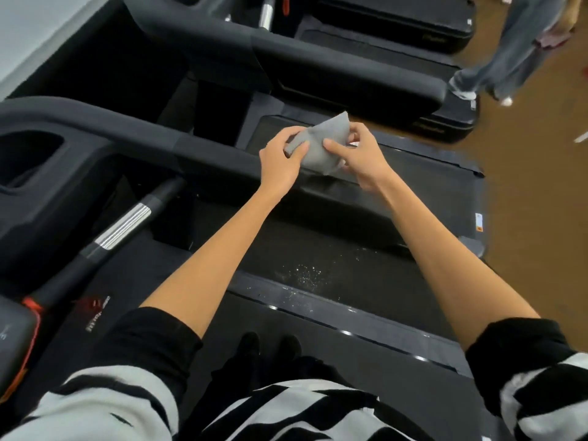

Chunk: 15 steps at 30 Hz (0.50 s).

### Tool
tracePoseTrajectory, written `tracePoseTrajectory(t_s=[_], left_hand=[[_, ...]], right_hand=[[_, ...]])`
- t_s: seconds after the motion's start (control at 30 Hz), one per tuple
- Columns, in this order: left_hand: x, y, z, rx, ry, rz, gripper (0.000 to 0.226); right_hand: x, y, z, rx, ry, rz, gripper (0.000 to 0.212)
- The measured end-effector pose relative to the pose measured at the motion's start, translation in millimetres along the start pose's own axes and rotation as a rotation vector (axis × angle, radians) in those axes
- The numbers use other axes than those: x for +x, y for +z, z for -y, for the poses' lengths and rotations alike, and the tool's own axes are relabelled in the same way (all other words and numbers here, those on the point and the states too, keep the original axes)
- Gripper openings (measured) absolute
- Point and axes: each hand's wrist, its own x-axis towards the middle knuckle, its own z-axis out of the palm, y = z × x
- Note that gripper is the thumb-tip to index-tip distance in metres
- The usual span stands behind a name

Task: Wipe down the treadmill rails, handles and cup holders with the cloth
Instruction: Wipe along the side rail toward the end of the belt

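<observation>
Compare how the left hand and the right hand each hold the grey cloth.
The left hand grips the grey cloth at its bunched near-left end, fingers curled over the top; the right hand pinches the opposite side, thumb laid flat across the cloth's face. The left hand sits directly above the treadmill rail; the right hand sits further along, toward the belt side. Both hold the cloth above the rail.

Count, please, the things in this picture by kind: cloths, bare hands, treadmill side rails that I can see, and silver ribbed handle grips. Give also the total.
Cloths: 1, the grey cloth, held between both hands
Bare hands: 2, left hand and right hand
Treadmill side rails: 2, near rail and far rail
Silver ribbed grips: 2, near and far
Total: 7
</observation>
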Motion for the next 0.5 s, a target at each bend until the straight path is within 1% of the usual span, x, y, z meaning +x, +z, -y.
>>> tracePoseTrajectory(t_s=[0.07, 0.13, 0.17, 0.23, 0.3, 0.4, 0.43, 0.5], left_hand=[[-5, -23, 1, 0.044, 0.022, -0.081, 0.020], [-12, -48, 4, 0.088, 0.022, -0.142, 0.014], [-15, -62, 6, 0.107, 0.025, -0.171, 0.011], [-22, -89, 13, 0.140, 0.033, -0.240, 0.008], [-30, -117, 21, 0.188, 0.031, -0.332, 0.011], [-49, -160, 31, 0.236, 0.048, -0.460, 0.014], [-58, -175, 32, 0.237, 0.054, -0.488, 0.014], [-81, -205, 33, 0.221, 0.053, -0.544, 0.011]], right_hand=[[8, 14, 3, -0.149, -0.093, 0.017, 0.031], [13, 32, 8, -0.264, -0.198, 0.046, 0.032], [12, 43, 14, -0.283, -0.235, 0.069, 0.033], [9, 67, 26, -0.253, -0.324, 0.125, 0.038], [0, 94, 42, -0.217, -0.416, 0.205, 0.037], [-18, 140, 68, -0.166, -0.534, 0.362, 0.019], [-26, 157, 77, -0.136, -0.562, 0.398, 0.019], [-44, 190, 93, -0.081, -0.601, 0.443, 0.027]])
